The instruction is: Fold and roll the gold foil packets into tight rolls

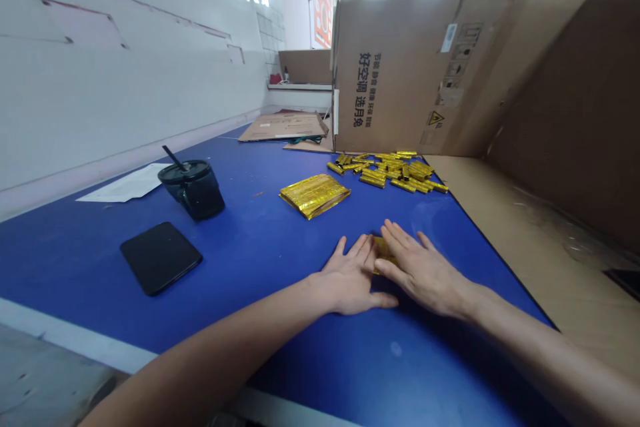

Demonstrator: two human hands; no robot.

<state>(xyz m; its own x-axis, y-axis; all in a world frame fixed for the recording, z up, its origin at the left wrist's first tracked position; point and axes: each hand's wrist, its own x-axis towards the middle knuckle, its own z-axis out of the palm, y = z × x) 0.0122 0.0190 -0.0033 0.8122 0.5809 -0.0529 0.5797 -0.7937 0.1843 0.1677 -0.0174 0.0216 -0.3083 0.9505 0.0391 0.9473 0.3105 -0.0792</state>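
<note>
In the head view, the left hand [350, 278] lies palm down with its fingers a little apart and its thumb stretched out to the side, while the right hand [420, 270] lies flattened beside it, thumb and little finger held off from the rest; neither closes around anything. The gold foil piece [384, 249] lies under and between their fingers on the blue table [260, 273], mostly covered. Ahead and to the left of the fingertips sits a gold foil stack [315, 195], with blue surface between; farther ahead, gold rolls [387, 172] lie scattered, the rightmost at the table's right edge, just by the large cardboard box [400, 73]. That edge slants near the right hand and forearm, so room is tighter there. Left of the fingers the blue surface runs wide to a black flat object [161, 258], a dark cup [195, 193] and white paper [125, 185].
</note>
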